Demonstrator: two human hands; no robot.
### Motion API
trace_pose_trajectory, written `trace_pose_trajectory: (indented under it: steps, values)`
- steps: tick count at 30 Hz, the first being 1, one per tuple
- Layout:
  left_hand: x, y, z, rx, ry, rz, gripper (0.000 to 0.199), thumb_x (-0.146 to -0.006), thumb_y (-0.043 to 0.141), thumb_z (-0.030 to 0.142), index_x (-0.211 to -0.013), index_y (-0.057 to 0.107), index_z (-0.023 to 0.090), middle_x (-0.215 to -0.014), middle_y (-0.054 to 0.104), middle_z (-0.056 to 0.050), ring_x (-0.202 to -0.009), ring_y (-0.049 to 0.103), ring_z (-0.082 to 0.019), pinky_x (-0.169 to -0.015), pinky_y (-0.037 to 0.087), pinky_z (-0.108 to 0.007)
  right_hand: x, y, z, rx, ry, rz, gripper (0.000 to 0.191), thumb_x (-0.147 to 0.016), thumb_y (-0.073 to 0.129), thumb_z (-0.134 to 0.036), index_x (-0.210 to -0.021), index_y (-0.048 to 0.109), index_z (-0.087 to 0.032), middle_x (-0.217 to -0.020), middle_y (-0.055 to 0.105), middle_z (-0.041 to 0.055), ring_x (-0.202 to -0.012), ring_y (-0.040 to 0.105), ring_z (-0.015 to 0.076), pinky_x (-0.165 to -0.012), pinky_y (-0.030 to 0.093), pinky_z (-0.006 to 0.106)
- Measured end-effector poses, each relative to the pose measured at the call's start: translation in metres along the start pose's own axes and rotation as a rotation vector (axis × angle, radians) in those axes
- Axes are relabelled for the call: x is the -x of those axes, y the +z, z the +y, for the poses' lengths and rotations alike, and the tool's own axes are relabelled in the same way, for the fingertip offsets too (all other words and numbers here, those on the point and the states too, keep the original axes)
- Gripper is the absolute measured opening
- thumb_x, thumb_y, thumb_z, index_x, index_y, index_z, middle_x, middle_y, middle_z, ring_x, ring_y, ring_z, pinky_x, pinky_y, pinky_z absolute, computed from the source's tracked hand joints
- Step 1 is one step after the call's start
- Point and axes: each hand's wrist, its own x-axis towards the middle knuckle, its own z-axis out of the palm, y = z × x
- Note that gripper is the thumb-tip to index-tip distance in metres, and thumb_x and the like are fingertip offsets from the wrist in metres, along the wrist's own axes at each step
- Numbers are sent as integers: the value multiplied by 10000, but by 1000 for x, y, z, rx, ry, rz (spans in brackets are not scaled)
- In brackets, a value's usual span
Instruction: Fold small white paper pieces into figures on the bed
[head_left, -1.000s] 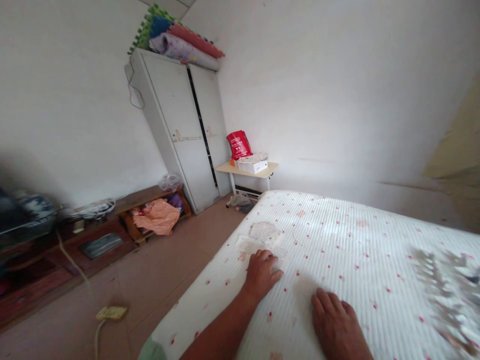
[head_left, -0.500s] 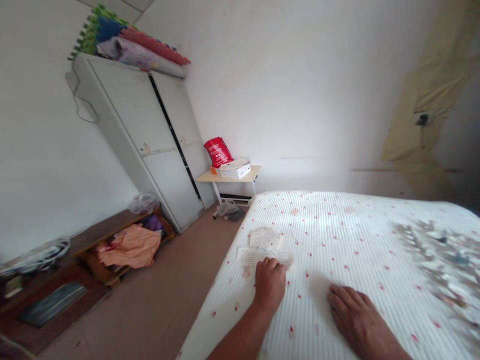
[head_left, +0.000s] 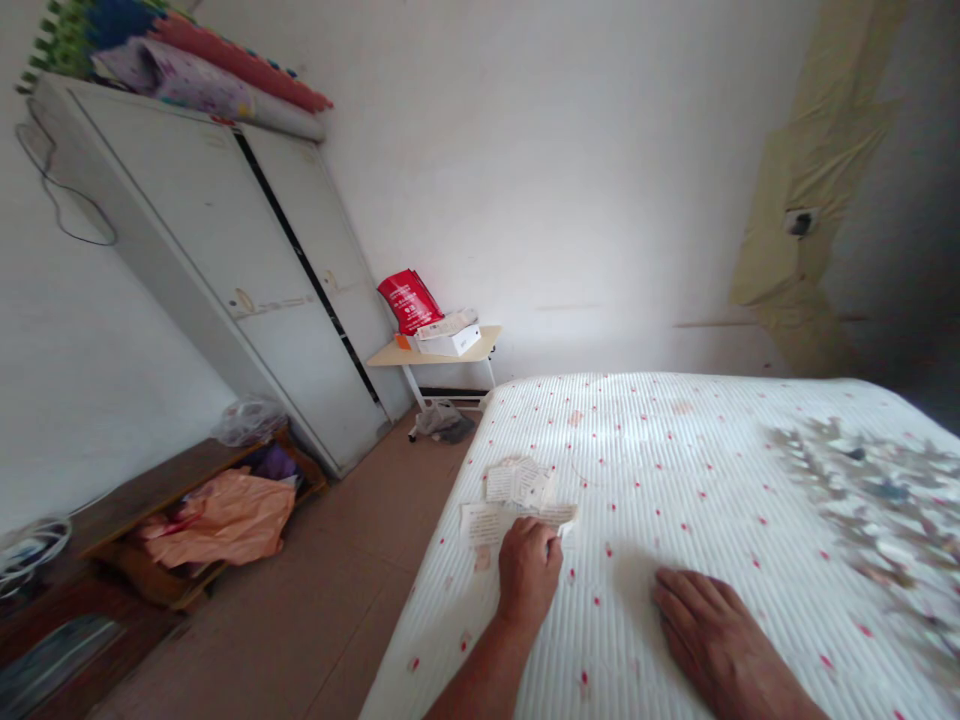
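My left hand (head_left: 529, 565) rests on the mattress with its fingers curled over the near edge of a printed paper scrap (head_left: 480, 524). The paper's right end shows beside the knuckles, a little raised; the fingertips are hidden. Just beyond it lies another torn, printed paper scrap (head_left: 517, 482), apparently made up of overlapping pieces. My right hand (head_left: 720, 635) lies palm down on the mattress, apart from the papers, its fingers stretched out and nothing visible in it. Both hands are on a white ribbed mattress (head_left: 637, 460) with small red spots.
Many pale torn scraps (head_left: 877, 510) are spread over the mattress's right side. Beyond its far left corner stands a small table (head_left: 382, 355) with a red bag (head_left: 409, 300) and a white box (head_left: 457, 341). A grey cabinet (head_left: 187, 230) and a low wooden bench (head_left: 165, 480) are left.
The camera has turned slightly right, so the room shifts left in view. The paper's right end beside my left hand looks more raised. My right hand stays in place.
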Motion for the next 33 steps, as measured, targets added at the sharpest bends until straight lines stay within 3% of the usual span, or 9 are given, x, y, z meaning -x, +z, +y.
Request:
trace_pose_trajectory:
  steps: [19, 25, 33]
  values:
    - [-3, -6, 2, -90, 40, -77, 175, -777, 440, 104, -750, 592, 186, -805, 582, -20, -826, 497, -156, -731, 366, -254, -3, 4, -4, -54, 68, 21, 226, -782, 436, -94, -869, 623, -187, -944, 649, 66, -858, 543, 211, -763, 378, 345]
    - [-8, 1, 0, -32, -101, -69, 194, -747, 440, 75, -676, 594, 171, -755, 585, -11, -800, 515, -139, -737, 374, -242, -5, 2, -4, -66, 79, 44, 229, -777, 428, -84, -832, 623, -191, -911, 646, 61, -837, 539, 210, -745, 373, 345]
    - [-5, 8, 1, 6, -234, 70, 122, -698, 505, 114, -597, 543, 169, -676, 552, 11, -723, 513, -131, -697, 384, -231, -4, 4, -1, -70, 57, 83, 234, -794, 408, -90, -833, 612, -197, -902, 646, 58, -821, 541, 194, -729, 378, 327]
